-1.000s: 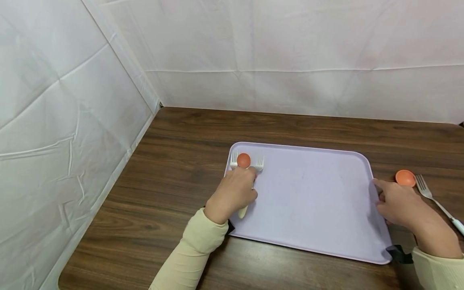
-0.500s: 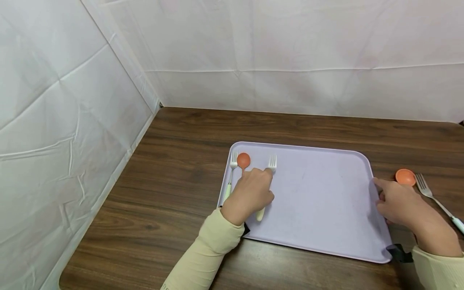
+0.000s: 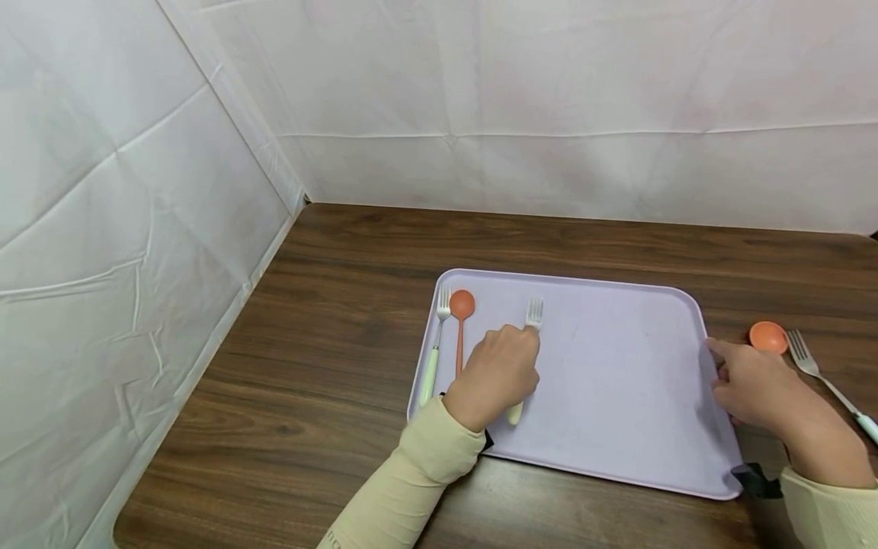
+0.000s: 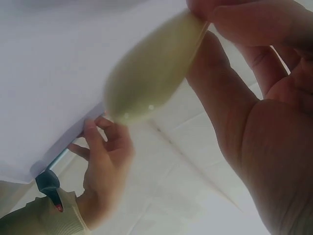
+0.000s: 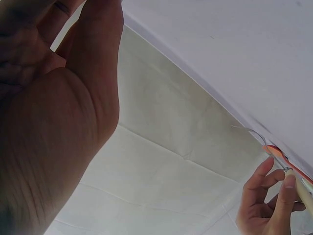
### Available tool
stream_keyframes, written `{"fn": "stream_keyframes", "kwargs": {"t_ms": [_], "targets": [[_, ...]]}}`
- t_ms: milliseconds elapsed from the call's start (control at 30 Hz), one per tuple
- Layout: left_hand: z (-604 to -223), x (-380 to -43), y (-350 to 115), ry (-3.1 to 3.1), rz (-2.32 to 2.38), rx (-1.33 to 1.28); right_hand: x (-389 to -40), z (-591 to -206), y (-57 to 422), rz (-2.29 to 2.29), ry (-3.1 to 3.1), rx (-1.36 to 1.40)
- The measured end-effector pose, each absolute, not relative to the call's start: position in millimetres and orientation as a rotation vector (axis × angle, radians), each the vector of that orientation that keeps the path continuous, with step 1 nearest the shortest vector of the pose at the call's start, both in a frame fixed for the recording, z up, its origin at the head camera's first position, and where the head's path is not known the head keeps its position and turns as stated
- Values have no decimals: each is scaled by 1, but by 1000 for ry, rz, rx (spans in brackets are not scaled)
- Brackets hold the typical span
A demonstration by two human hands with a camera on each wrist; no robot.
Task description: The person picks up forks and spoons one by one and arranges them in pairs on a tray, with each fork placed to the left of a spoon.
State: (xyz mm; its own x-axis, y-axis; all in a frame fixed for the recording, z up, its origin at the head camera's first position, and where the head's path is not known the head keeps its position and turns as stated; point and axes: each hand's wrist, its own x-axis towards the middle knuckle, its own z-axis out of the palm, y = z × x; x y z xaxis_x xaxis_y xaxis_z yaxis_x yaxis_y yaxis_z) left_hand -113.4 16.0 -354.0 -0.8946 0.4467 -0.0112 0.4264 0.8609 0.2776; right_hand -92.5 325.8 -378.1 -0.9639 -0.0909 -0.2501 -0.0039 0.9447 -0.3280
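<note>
My left hand (image 3: pixel 501 374) pinches a fork (image 3: pixel 535 313) over the left half of a lilac tray (image 3: pixel 610 366). Its tines point to the far side, and its pale yellow handle (image 4: pixel 151 73) fills the middle of the left wrist view. The fork's middle is hidden behind the fingers. My right hand (image 3: pixel 757 385) grips the tray's right rim, index finger on the inside. Along the tray's left side lie a second fork (image 3: pixel 430 370) with a pale green handle and, beside it, an orange spoon (image 3: pixel 462 305), its lower end hidden by the left hand.
Right of the tray, on the dark wooden table (image 3: pixel 288 366), lie an orange spoon (image 3: pixel 768 336), partly covered by my right hand, and a fork (image 3: pixel 826 381) with a pale handle. White sheeting (image 3: pixel 549 99) closes off the back and left side.
The left hand has carried the yellow-handled fork rightward, away from the orange spoon and the green-handled fork, which now show more. The right hand and tray have stayed put.
</note>
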Motion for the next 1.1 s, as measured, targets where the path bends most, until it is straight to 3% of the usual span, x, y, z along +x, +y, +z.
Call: {"fn": "stream_keyframes", "kwargs": {"t_ms": [800,1100], "targets": [[-360,-114,17,2862,337,735,-91,-377,321,-495,2849,-88],[-349,-103,-6,2752,204,966,-90,-378,322,-500,2862,-107]]}}
